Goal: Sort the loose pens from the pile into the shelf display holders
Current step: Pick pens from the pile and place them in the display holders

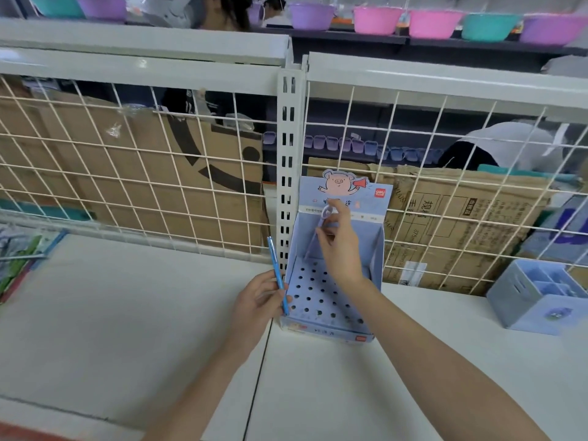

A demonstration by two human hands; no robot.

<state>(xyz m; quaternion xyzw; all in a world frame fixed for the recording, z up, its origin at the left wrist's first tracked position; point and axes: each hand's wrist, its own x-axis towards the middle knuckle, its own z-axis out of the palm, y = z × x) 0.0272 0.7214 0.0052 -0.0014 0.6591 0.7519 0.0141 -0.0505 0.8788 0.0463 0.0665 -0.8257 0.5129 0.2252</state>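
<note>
While the right hand point(339, 246) pinches a lilac pen point(319, 230) near its top, lowering the tip toward the perforated tray of the blue cardboard pen display box point(375, 249) on the white shelf point(127, 313), the left hand point(259, 302) curls around a blue pen point(277, 275). Both pens look light, stiff and smooth; a fingertip pinch high on the barrel should suit aiming at a hole.
</note>
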